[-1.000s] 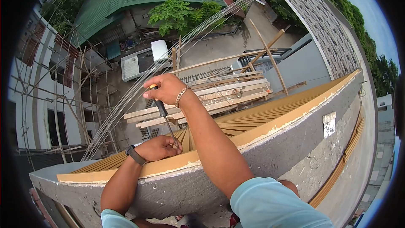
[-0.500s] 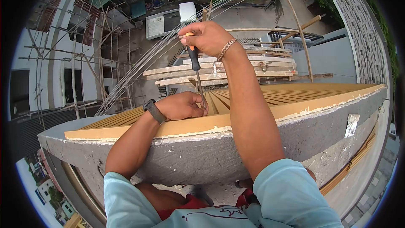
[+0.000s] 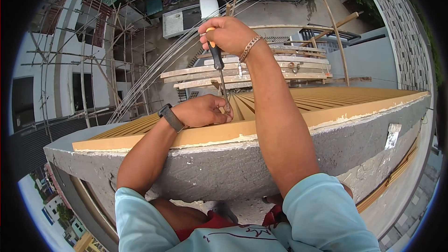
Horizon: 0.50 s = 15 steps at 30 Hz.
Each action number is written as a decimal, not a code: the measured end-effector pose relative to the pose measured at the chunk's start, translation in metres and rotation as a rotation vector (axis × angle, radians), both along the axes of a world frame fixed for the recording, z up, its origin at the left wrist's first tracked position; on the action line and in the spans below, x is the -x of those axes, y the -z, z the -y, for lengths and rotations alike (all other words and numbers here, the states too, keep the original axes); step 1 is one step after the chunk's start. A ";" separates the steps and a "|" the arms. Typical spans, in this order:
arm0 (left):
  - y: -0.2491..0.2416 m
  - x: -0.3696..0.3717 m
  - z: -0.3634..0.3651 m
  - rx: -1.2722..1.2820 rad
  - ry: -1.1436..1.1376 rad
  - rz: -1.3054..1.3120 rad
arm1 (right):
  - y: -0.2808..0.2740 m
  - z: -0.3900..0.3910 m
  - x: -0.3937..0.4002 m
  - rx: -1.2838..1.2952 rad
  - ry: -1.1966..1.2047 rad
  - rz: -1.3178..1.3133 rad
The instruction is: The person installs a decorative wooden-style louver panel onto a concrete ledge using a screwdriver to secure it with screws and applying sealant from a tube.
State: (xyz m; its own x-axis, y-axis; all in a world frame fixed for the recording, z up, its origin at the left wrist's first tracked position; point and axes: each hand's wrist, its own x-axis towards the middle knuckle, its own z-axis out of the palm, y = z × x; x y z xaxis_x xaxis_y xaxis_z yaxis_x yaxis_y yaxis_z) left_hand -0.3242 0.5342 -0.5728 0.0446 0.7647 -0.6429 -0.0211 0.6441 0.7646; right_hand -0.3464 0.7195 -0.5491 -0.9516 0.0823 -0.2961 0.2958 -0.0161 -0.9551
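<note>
High over the slats, my right hand [image 3: 228, 35] is closed around the black and orange handle of a screwdriver [image 3: 217, 59]. Its metal shaft points down, leaning slightly, to the fingers of my left hand [image 3: 200, 111]. Those fingers are pinched around the shaft's lower end, and the tip is mostly hidden there. My left hand rests at the inner edge of a tan slatted panel [image 3: 336, 112], whose slats fan out beyond it. The panel runs along the top of a rough grey concrete wall [image 3: 210, 172] in front of me.
Below and beyond the panel lie wooden planks [image 3: 196, 77] and a parked white truck [image 3: 175, 24]. Several cables [image 3: 144, 72] cross diagonally at the left. Pole scaffolding [image 3: 84, 79] stands before a white building. A pale strip [image 3: 392, 136] sticks to the wall at right.
The view has shifted slightly. My right hand has turned a little on the screwdriver handle, and both hands stay in nearly the same place.
</note>
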 end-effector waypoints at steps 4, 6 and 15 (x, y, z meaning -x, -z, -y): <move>0.000 -0.001 0.000 0.006 -0.027 0.022 | -0.010 -0.002 -0.005 -0.276 -0.080 -0.037; -0.002 -0.001 -0.001 0.010 -0.026 0.015 | -0.005 -0.003 -0.003 -0.309 -0.083 -0.069; -0.015 -0.002 -0.005 -0.004 -0.023 -0.027 | -0.006 0.002 0.000 0.214 0.111 0.113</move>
State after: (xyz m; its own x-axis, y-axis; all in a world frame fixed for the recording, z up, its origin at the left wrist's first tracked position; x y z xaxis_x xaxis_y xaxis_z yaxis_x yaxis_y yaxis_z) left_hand -0.3218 0.5388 -0.5576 0.0098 0.7681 -0.6403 -0.0157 0.6403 0.7679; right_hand -0.3459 0.7177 -0.5435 -0.9001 0.1082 -0.4220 0.3858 -0.2520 -0.8875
